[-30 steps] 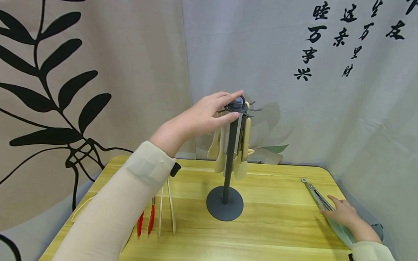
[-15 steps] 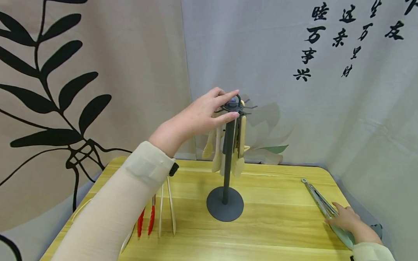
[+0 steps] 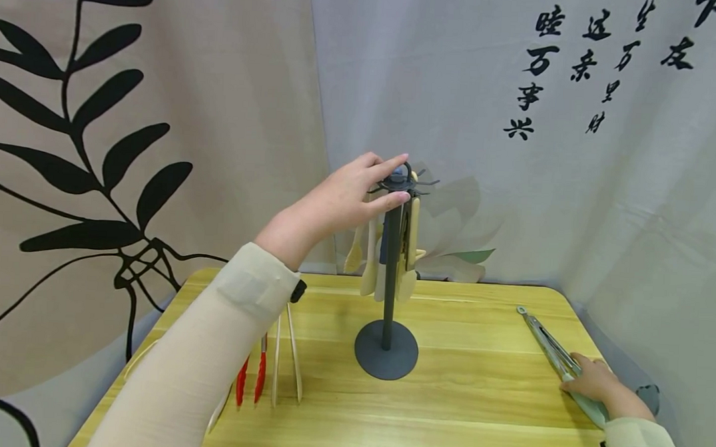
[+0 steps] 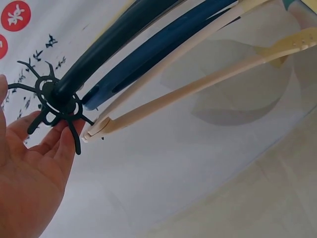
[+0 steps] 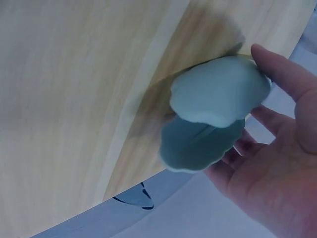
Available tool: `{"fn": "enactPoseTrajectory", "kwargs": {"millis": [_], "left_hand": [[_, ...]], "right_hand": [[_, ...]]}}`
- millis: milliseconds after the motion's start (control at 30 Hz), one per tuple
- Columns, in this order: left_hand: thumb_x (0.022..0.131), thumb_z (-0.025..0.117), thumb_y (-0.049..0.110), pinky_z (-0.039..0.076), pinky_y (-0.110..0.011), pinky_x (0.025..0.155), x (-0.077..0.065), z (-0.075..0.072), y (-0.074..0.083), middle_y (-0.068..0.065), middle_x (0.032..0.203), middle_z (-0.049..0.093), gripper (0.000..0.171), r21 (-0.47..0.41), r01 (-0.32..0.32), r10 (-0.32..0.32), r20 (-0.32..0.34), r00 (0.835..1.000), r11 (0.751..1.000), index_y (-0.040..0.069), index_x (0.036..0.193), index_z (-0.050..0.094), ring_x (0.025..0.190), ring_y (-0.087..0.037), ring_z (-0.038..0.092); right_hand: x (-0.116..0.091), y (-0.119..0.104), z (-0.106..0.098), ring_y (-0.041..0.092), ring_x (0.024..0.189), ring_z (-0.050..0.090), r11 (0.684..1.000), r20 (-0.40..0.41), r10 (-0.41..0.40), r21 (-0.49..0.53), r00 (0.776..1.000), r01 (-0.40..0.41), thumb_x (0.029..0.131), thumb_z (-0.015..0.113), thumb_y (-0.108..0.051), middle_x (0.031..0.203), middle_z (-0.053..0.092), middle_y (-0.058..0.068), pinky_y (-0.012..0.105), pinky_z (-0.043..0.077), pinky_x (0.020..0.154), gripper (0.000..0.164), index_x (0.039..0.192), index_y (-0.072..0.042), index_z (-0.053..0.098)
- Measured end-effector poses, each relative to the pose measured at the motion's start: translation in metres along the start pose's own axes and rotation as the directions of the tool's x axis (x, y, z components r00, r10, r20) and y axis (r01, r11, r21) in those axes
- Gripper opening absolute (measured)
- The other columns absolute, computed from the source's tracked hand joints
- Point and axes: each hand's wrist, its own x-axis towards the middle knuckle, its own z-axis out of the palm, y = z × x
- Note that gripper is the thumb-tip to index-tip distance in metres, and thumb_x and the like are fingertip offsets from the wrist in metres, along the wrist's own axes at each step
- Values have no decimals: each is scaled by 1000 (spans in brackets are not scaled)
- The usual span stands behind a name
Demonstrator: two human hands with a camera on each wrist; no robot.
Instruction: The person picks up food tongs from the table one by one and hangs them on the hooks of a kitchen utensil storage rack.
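Observation:
My left hand [image 3: 350,193] reaches over the top of a dark grey utensil stand [image 3: 390,278], with thumb and forefinger extended on either side of its hooked crown. Seen from the left wrist, the fingers [image 4: 49,144] lie right at the ring of hooks [image 4: 59,99]. Cream and dark blue utensils [image 4: 163,54] hang from it by their handles. At the right table edge my right hand [image 3: 594,380] holds metal tongs [image 3: 547,342] with pale green ends. The right wrist view shows the two scalloped green heads [image 5: 218,91] between thumb and fingers, over the wood.
Red-handled utensils [image 3: 260,376] and pale thin sticks [image 3: 295,357] lie on the table [image 3: 471,388] at left, partly behind my left sleeve [image 3: 208,350]. A curtain [image 3: 448,87] with printed leaves and characters hangs close behind the table.
My right hand has moved along the tongs toward their green end and taken hold of them. The crown and hanging utensils have shifted slightly left under my left hand.

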Motion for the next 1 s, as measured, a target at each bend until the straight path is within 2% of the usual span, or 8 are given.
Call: {"fn": "enactPoseTrajectory", "kwargs": {"millis": [200,467,833,1000], "left_hand": [[94,44,56,42,-33,92,2,0,0,0,130,44,67,18,5,-6,6,1000,1000,35,151,18,91,-14,49],[93,43,58,40,-37,103,2,1,1,0,139,43,67,37,18,-18,1,1000,999,36,151,17,118,-16,47],[93,42,59,38,-37,106,3,2,3,0,141,41,67,40,27,-27,3,1000,999,37,151,16,123,-16,45],[93,43,59,38,-38,106,3,2,3,-1,142,41,68,37,39,-39,10,999,999,37,151,15,125,-18,45]], "right_hand": [[2,-1,1,62,109,36,1000,-26,-19,-4,999,19,82,70,-37,119,37,48,65,40,82,82,131,19,34],[5,0,2,60,106,39,999,-33,-30,-18,999,29,83,68,-32,116,41,46,64,40,81,76,130,18,36],[6,3,4,55,102,41,1000,-86,-22,-7,996,21,83,63,-25,113,43,43,64,38,78,69,133,13,35],[3,-7,0,62,102,37,998,-109,-6,57,994,12,88,59,-25,120,31,48,67,36,79,71,138,13,27]]}}
